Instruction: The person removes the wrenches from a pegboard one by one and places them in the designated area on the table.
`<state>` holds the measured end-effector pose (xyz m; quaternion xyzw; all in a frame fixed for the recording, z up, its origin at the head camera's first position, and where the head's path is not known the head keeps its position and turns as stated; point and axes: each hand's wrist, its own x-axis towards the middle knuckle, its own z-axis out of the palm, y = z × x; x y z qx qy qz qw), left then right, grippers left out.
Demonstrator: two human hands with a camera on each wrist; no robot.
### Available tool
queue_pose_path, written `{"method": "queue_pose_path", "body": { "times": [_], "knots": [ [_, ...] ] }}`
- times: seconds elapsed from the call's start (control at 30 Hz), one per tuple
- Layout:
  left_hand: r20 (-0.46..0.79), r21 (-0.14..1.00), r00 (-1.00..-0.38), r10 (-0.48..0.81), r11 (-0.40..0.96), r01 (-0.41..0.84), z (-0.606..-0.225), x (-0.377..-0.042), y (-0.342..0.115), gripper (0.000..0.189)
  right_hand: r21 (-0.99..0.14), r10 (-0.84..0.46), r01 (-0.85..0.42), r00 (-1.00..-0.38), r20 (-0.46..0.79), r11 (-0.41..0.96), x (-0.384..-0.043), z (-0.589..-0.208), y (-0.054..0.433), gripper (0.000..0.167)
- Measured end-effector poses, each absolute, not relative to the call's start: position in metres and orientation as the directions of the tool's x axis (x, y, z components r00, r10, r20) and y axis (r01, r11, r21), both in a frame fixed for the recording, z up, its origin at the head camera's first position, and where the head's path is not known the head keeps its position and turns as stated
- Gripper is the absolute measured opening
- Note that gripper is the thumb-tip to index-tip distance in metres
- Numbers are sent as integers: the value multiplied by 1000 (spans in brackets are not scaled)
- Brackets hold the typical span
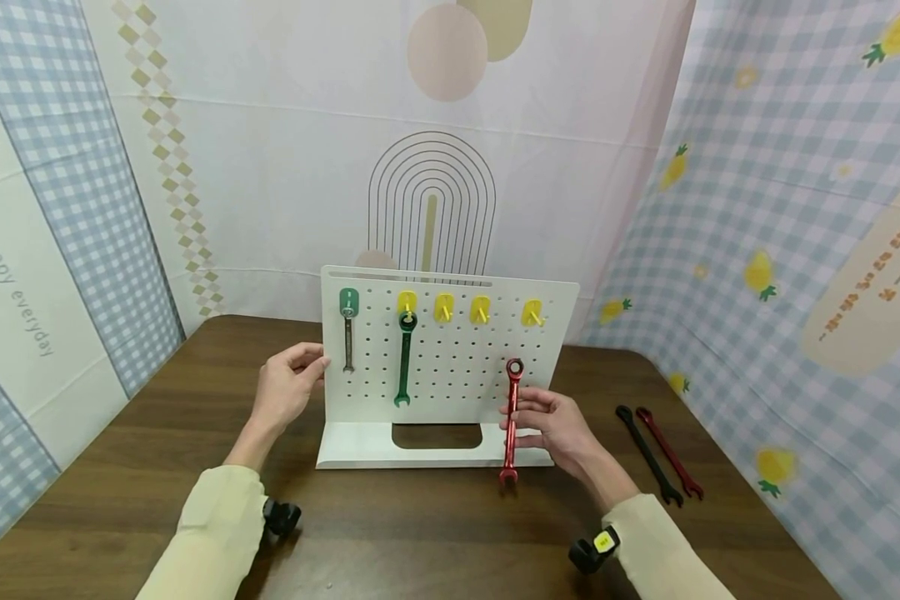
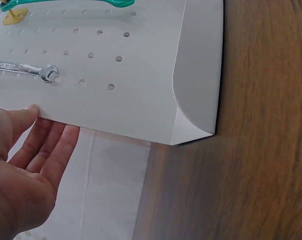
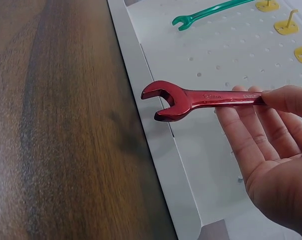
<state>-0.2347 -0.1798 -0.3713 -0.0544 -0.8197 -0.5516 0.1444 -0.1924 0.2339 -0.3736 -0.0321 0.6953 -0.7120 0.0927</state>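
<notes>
A white pegboard stand [image 1: 450,358] stands upright on the table. My left hand [image 1: 288,383] pinches its left edge, thumb on the front face and fingers behind, as the left wrist view shows. My right hand [image 1: 558,425] holds a red combination wrench [image 1: 511,425] between thumb and fingers before the board's lower right, ring end up. Its open end [image 3: 173,100] hangs over the board's base in the right wrist view. A green wrench [image 1: 405,362] hangs from a yellow hook, and a small silver wrench [image 1: 348,346] from a green hook [image 1: 348,302].
Bare yellow hooks [image 1: 444,307] line the board's upper part to the right of the green wrench. A black wrench [image 1: 648,454] and a dark red wrench [image 1: 671,454] lie on the wooden table [image 1: 390,533] at the right. Patterned cloths [image 1: 292,167] hang behind and at both sides.
</notes>
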Motion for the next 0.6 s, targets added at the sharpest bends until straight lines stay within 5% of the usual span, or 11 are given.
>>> {"method": "queue_pose_path", "body": {
  "times": [0.6],
  "knots": [
    [295, 889, -953, -74, 386, 245, -371, -234, -179, 27, -996, -163, 93, -983, -90, -10, -189, -371, 243, 51]
  ]
}}
